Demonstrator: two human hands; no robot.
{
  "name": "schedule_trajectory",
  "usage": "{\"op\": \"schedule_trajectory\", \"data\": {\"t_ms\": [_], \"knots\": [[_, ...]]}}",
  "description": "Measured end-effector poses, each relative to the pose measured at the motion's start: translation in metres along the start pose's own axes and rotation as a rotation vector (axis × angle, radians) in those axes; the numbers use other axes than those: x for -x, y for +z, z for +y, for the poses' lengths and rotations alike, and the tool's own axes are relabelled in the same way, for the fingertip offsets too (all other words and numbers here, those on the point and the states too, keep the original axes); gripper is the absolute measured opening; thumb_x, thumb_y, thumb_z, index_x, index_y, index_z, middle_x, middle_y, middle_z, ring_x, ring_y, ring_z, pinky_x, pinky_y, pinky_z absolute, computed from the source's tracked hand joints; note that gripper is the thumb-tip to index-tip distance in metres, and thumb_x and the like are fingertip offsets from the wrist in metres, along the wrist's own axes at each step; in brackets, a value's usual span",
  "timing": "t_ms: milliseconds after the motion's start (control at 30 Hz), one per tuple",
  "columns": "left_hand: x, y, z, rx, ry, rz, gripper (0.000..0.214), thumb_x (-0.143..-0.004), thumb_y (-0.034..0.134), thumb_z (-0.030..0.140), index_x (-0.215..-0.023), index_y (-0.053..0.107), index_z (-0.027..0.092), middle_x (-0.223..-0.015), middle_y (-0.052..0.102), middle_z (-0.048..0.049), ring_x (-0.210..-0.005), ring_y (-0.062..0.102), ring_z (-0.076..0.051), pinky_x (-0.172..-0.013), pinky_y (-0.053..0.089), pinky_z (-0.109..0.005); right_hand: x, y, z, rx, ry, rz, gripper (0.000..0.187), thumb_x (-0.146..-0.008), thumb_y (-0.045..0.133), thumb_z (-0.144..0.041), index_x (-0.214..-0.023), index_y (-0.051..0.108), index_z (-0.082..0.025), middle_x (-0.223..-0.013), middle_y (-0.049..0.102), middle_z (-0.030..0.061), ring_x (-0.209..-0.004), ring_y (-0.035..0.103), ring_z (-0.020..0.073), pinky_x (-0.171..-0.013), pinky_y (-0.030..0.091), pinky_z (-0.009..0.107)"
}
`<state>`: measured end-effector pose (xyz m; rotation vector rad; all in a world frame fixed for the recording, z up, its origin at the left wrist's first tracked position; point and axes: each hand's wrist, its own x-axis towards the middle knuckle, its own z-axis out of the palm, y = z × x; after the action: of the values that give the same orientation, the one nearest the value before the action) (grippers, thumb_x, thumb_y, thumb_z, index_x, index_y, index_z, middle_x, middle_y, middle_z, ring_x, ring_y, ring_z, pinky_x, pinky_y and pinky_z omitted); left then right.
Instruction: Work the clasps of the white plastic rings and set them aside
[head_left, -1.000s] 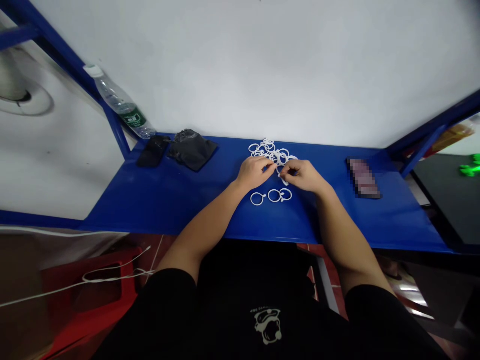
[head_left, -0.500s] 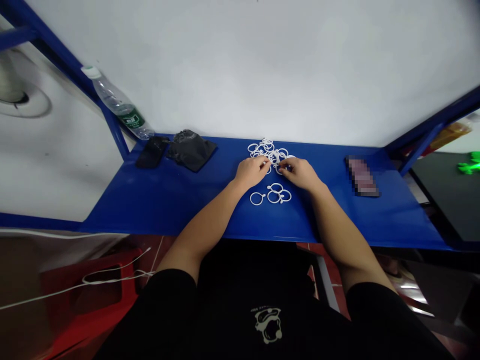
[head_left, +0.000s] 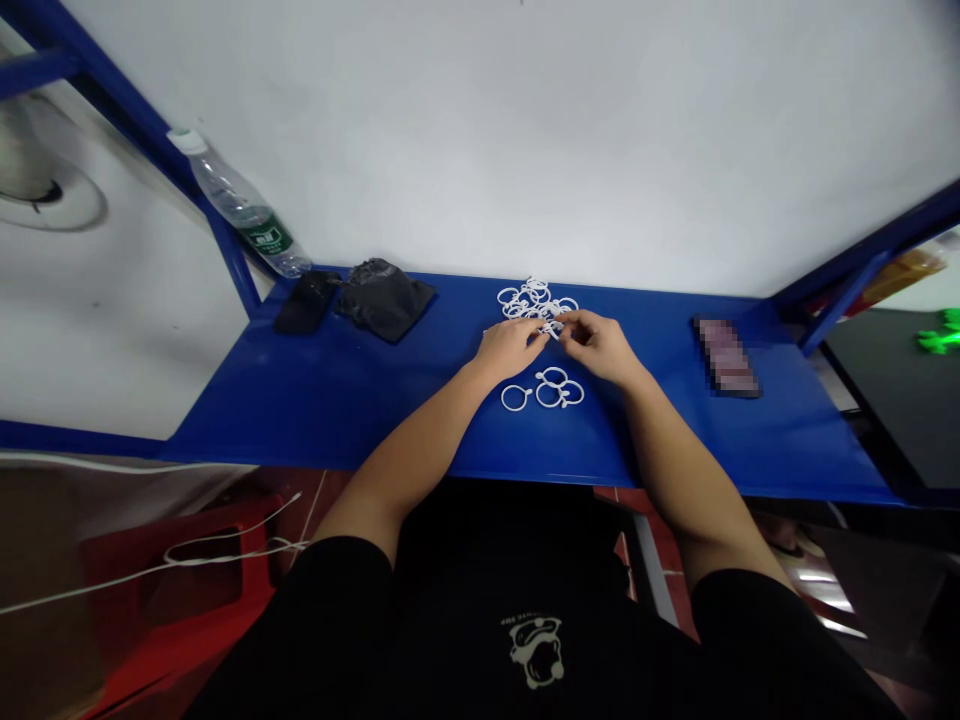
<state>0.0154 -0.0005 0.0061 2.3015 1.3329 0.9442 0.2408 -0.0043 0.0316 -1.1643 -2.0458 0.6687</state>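
Note:
My left hand (head_left: 510, 346) and my right hand (head_left: 598, 345) are close together at the near side of a heap of white curtain rings (head_left: 525, 296). Between the fingertips of both hands is a white curtain ring (head_left: 553, 329), partly covered by the fingers. Both hands are closed in a pinch on white plastic there; whether each has its own ring I cannot make out. Nearer to me on the blue tabletop (head_left: 360, 400) lie several more curtain rings (head_left: 550, 396), small eyelets on their edges, some overlapping and one apart to the left.
To the left lie a black drawstring pouch (head_left: 386, 300) and a dark flat object (head_left: 306, 303), with a clear plastic bottle (head_left: 247, 215) leaning behind. A phone-like blurred object (head_left: 726, 356) is on the right. Blue frame bars and a white wall bound the table.
My two hands have come closer together, and the ring pieces at their fingertips now meet between them. The loose rings in front have stayed put.

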Motion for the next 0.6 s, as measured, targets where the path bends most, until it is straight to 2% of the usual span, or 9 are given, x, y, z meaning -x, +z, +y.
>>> {"op": "schedule_trajectory", "data": {"t_ms": [133, 233, 400, 600], "knots": [[0.0001, -0.0016, 0.0010, -0.019, 0.029, -0.010, 0.019, -0.110, 0.063, 0.029, -0.115, 0.081, 0.026, -0.111, 0.084, -0.0062, -0.098, 0.077, -0.022, -0.086, 0.058, -0.035, -0.0005, 0.0022, -0.0025, -0.018, -0.020, -0.015, 0.038, -0.090, 0.066, -0.030, -0.125, 0.076, -0.019, -0.089, 0.078, 0.0038, -0.069, 0.064, 0.0177, -0.070, 0.052, 0.033], [0.0006, -0.0017, 0.0020, -0.026, 0.049, -0.021, 0.021, -0.112, 0.061, 0.032, -0.113, 0.082, 0.025, -0.111, 0.084, -0.0055, -0.098, 0.077, -0.022, -0.085, 0.057, -0.034, -0.0013, 0.0016, -0.0040, 0.047, -0.050, -0.018, 0.026, -0.096, 0.066, -0.037, -0.111, 0.080, -0.021, -0.091, 0.080, 0.0060, -0.075, 0.067, 0.0201, -0.073, 0.052, 0.034], [0.0018, -0.0003, 0.0019, -0.049, 0.098, -0.046, 0.022, -0.112, 0.062, 0.033, -0.109, 0.081, 0.023, -0.109, 0.084, -0.0056, -0.098, 0.078, -0.021, -0.082, 0.055, -0.033, -0.0010, -0.0022, -0.0070, 0.096, -0.092, -0.036, 0.024, -0.102, 0.063, -0.040, -0.099, 0.078, -0.023, -0.092, 0.081, 0.0073, -0.082, 0.071, 0.0229, -0.078, 0.052, 0.036], [0.0032, -0.0027, 0.0014, -0.058, 0.173, -0.080, 0.023, -0.111, 0.061, 0.032, -0.101, 0.080, 0.023, -0.104, 0.084, -0.0052, -0.096, 0.077, -0.021, -0.083, 0.056, -0.034, -0.0005, -0.0074, -0.0081, 0.117, -0.099, -0.104, 0.020, -0.099, 0.065, -0.039, -0.091, 0.073, -0.023, -0.082, 0.076, 0.0045, -0.073, 0.065, 0.0201, -0.071, 0.048, 0.035]]}}
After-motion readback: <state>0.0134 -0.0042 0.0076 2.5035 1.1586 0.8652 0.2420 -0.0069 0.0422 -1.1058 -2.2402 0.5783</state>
